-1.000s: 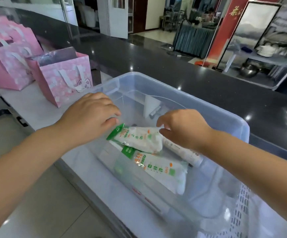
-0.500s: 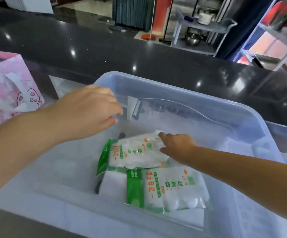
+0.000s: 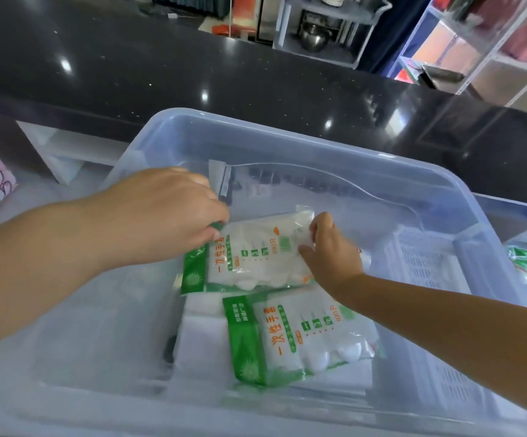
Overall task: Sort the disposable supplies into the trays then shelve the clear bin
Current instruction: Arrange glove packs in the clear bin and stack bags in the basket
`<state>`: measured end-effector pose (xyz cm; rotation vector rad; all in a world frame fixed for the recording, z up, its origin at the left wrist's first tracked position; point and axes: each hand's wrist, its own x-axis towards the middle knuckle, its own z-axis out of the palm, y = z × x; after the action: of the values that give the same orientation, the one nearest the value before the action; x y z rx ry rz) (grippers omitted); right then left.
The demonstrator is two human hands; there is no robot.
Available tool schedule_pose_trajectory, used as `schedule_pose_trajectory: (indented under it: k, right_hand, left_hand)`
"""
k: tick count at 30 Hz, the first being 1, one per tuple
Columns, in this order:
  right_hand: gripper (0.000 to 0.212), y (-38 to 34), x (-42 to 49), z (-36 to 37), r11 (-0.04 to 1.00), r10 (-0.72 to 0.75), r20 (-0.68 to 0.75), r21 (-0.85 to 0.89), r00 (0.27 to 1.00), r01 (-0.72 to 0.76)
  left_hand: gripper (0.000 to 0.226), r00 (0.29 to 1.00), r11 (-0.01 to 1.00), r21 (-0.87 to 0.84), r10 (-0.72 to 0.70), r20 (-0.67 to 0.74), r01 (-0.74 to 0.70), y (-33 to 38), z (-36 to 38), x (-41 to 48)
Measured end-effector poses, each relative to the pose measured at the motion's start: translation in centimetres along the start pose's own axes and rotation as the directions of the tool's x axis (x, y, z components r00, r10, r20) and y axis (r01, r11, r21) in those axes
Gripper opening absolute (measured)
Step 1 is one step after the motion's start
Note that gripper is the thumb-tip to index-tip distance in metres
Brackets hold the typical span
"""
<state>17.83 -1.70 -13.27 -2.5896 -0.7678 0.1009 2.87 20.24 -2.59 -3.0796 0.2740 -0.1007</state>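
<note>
Inside the clear bin (image 3: 287,138), a green-and-white glove pack (image 3: 303,339) lies flat toward 6 o'clock on white packets. Just beyond it, near the bin's middle, a second glove pack (image 3: 255,253) is held at both ends. The left grip (image 3: 161,212) comes in from 9 o'clock and its curled fingers pinch the green end. The right grip (image 3: 331,250) comes in from 4 o'clock and its fingers close on the white end. At 3 o'clock a white slotted tray (image 3: 426,263) shows through the bin wall. At 12 o'clock runs the dark bench (image 3: 192,74).
</note>
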Motion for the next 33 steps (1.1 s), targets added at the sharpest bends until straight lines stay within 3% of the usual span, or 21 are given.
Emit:
schedule_pose_trajectory:
  k: [2,3,5,6,7,9,11,14,16,19,22,25,28,33]
  right_hand:
    - [0.032,0.1,-0.7,-1.1,0.967,-0.202,-0.047,-0.171,0.978,0.191]
    - [0.033,0.0,-1.0,-1.8,0.905,-0.383,-0.047,-0.216,0.922,0.365]
    - [0.035,0.5,-1.6,-2.8,0.647,-0.721,0.148,-0.202,0.676,0.735]
    - [0.042,0.9,-2.2,-2.9,0.525,-0.775,0.32,-0.153,0.544,0.837]
    - [0.055,1.2,-2.8,-2.8,0.47,-0.735,0.493,-0.125,0.466,0.874]
    - [0.079,1.8,-3.8,-2.0,0.425,-0.553,0.72,-0.188,0.419,0.886]
    - [0.081,1.8,-4.3,-1.1,0.373,-0.484,0.772,-0.244,0.412,0.895]
    - [0.051,1.2,-4.4,-1.1,0.405,-0.527,0.737,-0.22,0.423,0.888]
    - [0.037,1.0,-4.3,-1.9,0.512,-0.532,0.689,-0.201,0.492,0.835]
    - [0.037,-0.3,-3.5,-3.2,0.706,-0.46,0.617,-0.182,0.639,0.684]
    - [0.039,-3.0,-2.4,-5.4,0.851,-0.341,0.595,-0.134,0.728,0.508]
    - [0.032,-5.6,-2.7,-7.8,0.881,-0.327,0.594,-0.091,0.735,0.465]
    - [0.027,-7.3,-3.3,-10.1,0.879,-0.342,0.535,-0.109,0.772,0.464]
    - [0.02,-7.7,-1.7,-8.8,0.796,-0.437,0.395,-0.248,0.808,0.552]
  left_hand:
    - [0.019,1.0,1.0,-0.015,0.001,0.019,-0.001,0.1,0.1,0.0]
    - [0.018,1.0,1.0,-0.016,0.007,0.024,-0.007,0.1,0.2,0.0]
    - [0.019,0.999,1.0,-0.005,0.029,0.04,-0.029,0.2,0.5,0.0]
    - [0.021,0.998,0.999,0.005,0.036,0.053,-0.036,0.2,0.6,0.0]
    - [0.022,0.997,0.999,0.017,0.038,0.067,-0.039,0.2,0.7,0.0]
    - [0.023,0.997,0.999,0.029,0.042,0.07,-0.044,0.2,0.8,0.1]
    - [0.024,0.997,0.998,0.04,0.046,0.066,-0.049,0.1,0.8,0.1]
    - [0.026,0.996,0.998,0.051,0.037,0.086,-0.042,0.2,0.8,0.1]
    - [0.025,0.994,0.997,0.058,0.047,0.102,-0.053,0.3,0.7,0.2]
    - [0.025,0.988,0.995,0.056,0.08,0.131,-0.088,0.9,0.3,0.8]
    - [0.051,0.96,0.996,0.012,0.08,0.27,-0.086,2.6,-0.8,1.8]
    - [0.081,0.904,0.996,-0.088,0.066,0.422,-0.031,3.7,-2.3,2.7]
    - [0.07,0.894,0.997,-0.044,0.078,0.441,-0.065,2.5,-3.8,3.0]
    - [0.048,0.908,0.992,0.125,-0.05,0.415,-0.003,0.4,-4.7,3.5]
